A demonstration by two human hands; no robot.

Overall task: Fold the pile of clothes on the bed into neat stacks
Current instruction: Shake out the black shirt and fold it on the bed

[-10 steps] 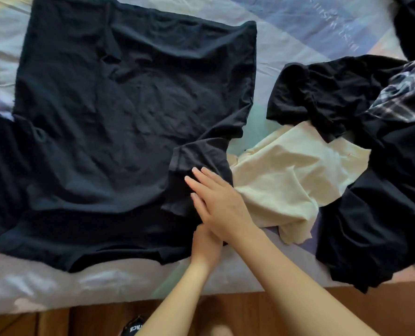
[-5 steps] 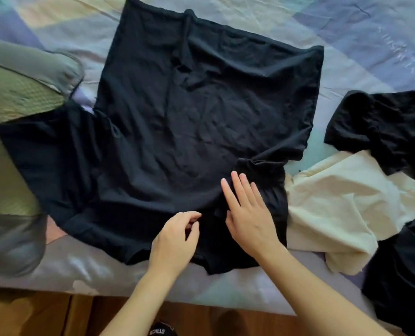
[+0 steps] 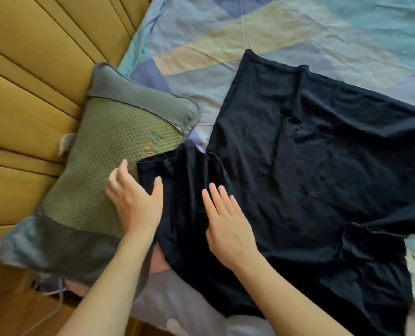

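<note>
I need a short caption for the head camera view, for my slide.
Both hands, left hand and right hand, flatten a black T-shirt beside a green pillow.

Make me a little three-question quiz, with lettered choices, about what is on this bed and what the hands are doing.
1. Where does the pillow lie?
A. left of the black shirt, against the yellow headboard
B. on top of the shirt
C. on the floor

2. What colour is the pillow's middle panel?
A. red
B. white
C. green

3. How is the right hand?
A. clenched in a fist
B. flat on the shirt, fingers straight
C. lifted high off the bed

Answers: 1 A, the pillow sits between headboard and shirt. 2 C, the dotted panel is green with grey ends. 3 B, the palm lies on the cloth; the left hand rests at the sleeve edge.
</note>
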